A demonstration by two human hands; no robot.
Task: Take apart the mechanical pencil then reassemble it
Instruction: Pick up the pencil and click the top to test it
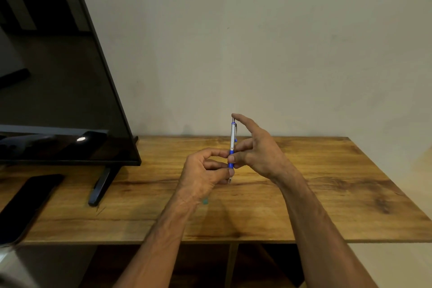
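The person is holding a slim mechanical pencil with a silver metal barrel and blue grip section (232, 145) upright above the wood-grain tabletop (327, 182), roughly midway between both hands. The left hand (205, 172) is pinching narrowly around the lower end, thumb and fingertips closing on the blue grip and the tip cone just below it. The right hand (259, 154) is clasping the same blue section from the other side with its middle fingers, while its index finger is stretching up to rest on the push cap at the top, well above the pinch.

Judging from this, the step in hand is either loosening or tightening the tip end; the pencil appears whole, so which half of the task this is cannot be told. To do it well, the right hand should be steadying the barrel above the joint and not the blue section itself, leaving the left fingertips free to twist the tip cone. Keeping the pencil upright and low over the table should be stopping small inner parts from rolling away. The index finger should be pressing lightly, since a hard push could feed lead out.
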